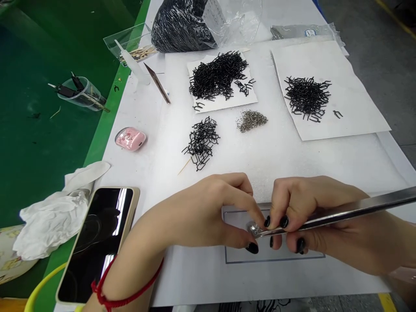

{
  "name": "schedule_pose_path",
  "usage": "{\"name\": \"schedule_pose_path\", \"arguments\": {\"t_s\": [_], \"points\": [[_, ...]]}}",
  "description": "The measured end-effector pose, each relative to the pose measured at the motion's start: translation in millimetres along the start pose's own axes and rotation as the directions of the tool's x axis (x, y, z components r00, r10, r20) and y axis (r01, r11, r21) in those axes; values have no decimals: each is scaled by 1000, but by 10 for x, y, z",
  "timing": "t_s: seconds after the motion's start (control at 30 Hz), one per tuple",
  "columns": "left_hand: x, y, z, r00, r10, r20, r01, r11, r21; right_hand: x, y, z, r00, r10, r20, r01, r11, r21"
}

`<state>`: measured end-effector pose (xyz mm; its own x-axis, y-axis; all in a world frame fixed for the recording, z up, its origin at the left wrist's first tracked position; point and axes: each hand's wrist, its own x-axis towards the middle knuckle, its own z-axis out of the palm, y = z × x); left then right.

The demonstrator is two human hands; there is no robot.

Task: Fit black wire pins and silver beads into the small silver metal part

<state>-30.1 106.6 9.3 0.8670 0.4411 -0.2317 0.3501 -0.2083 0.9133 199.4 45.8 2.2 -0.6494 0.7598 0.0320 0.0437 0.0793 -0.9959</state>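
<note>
Nearest, a red cord [130, 299] is worn round the left wrist, beside which a phone [97, 242] is laid, screen up, with a crumpled white cloth [53, 221] just beyond its left edge. A small shiny piece [255, 229] is pinched between the thumb and curled forefinger of the left hand [208, 212], whose other fingers are folded in. The slender end of a long metal tool [367, 206] is brought up to that piece and gripped by the right hand [347, 238], with its fingers and thumb pressed together on the metal. Both hands are held close together over a rectangular outline [274, 262]; the hidden side of the shiny piece cannot be made out. Farther out, a small heap of black forked pieces [202, 141] is spread on a white foam sheet [276, 160], with a thin stick [184, 166] at its lower edge and a pink case [130, 138] well to its left. A mound of tiny metallic parts [251, 120] is gathered to its right. Beyond these, a large black pile [217, 76] is heaped on a piece of white paper [227, 102], and another pile [307, 97] is placed on a larger white sheet [351, 86], with a single fork [338, 114] set apart. Farthest, a wrapped black bundle [182, 26] and a flat clear bag [302, 32] are seen.
</note>
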Motion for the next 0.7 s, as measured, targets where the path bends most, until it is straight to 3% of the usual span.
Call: {"name": "schedule_pose_path", "arguments": {"t_s": [0.33, 0.53, 0.63, 0.7], "points": [[-5, 14, 7, 1000, -18, -2, 18, 1000, 9, 30, -35, -6, 1000, 2, -13, -3, 999, -35], [3, 6, 10, 1000, -12, 3, 12, 1000, -1, -1, 18, 8, 999, 33, -22, -30, 988, 151], [2, 0, 11, 1000, -10, 17, 10, 1000, -1, 25, 14, -10, 994, 17, -105, 8, 972, 236], [-4, -3, 9, 1000, -8, 27, 8, 1000, -4, 61, 5, -49, 968, 7, -251, 39, 983, 179]]}}
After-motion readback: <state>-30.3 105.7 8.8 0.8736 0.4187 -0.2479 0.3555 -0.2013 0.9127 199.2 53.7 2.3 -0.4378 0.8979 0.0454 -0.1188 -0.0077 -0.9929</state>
